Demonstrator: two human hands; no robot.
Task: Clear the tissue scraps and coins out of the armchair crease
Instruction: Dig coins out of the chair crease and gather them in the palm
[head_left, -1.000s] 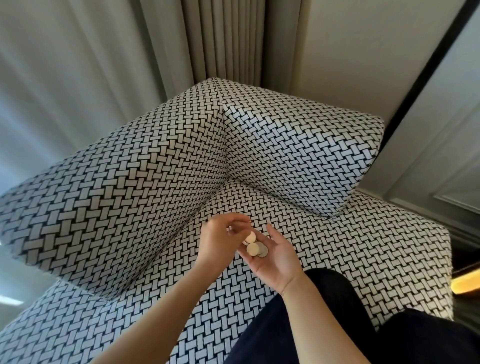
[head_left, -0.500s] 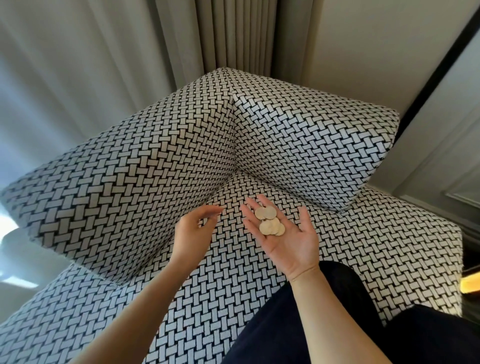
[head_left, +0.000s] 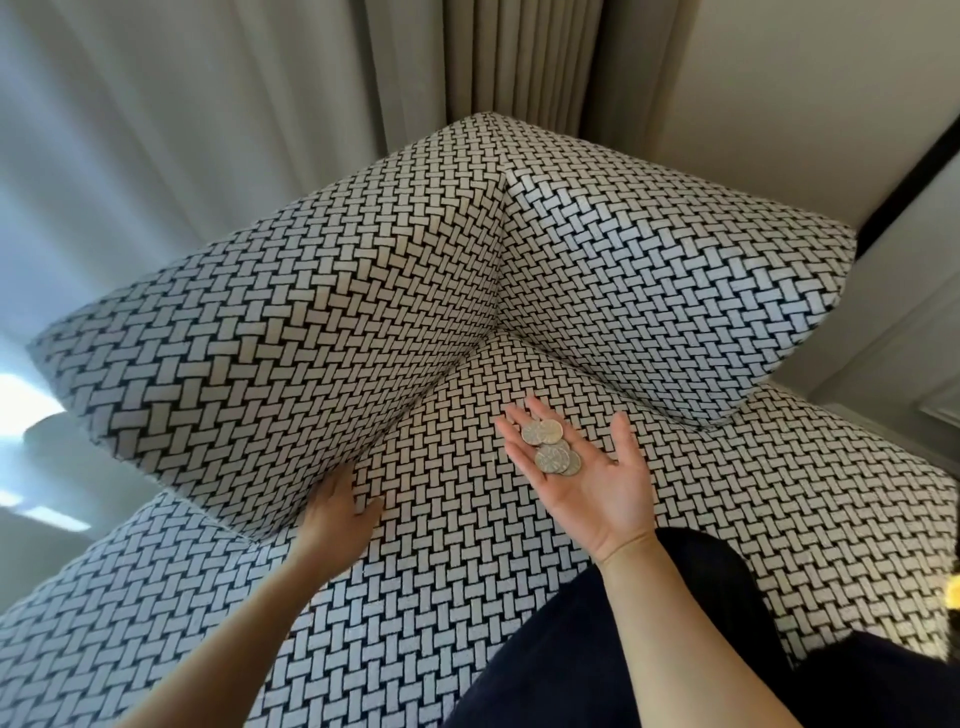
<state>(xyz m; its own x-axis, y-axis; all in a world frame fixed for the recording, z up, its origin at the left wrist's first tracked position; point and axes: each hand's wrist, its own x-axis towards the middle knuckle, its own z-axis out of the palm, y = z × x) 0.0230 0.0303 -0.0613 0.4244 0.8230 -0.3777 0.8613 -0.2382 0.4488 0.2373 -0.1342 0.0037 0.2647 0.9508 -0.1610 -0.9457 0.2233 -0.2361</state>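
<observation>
The armchair (head_left: 322, 332) is covered in black-and-white woven-pattern fabric. My right hand (head_left: 592, 478) lies palm up over the seat with straight fingers, and several coins (head_left: 551, 451) rest on its fingers and palm. My left hand (head_left: 337, 512) reaches into the crease (head_left: 415, 415) between the seat and the left cushion. Its fingertips are hidden in the gap, while the thumb lies on the seat. No tissue scraps show.
Grey curtains (head_left: 260, 104) hang behind the chair, and a pale wall (head_left: 779, 104) with a dark strip stands at the right. My dark-trousered legs (head_left: 597, 649) rest on the seat at the bottom.
My left hand left the coins in my right palm and moved down left into the crease. My right hand opened flat and lifted slightly with the coins.
</observation>
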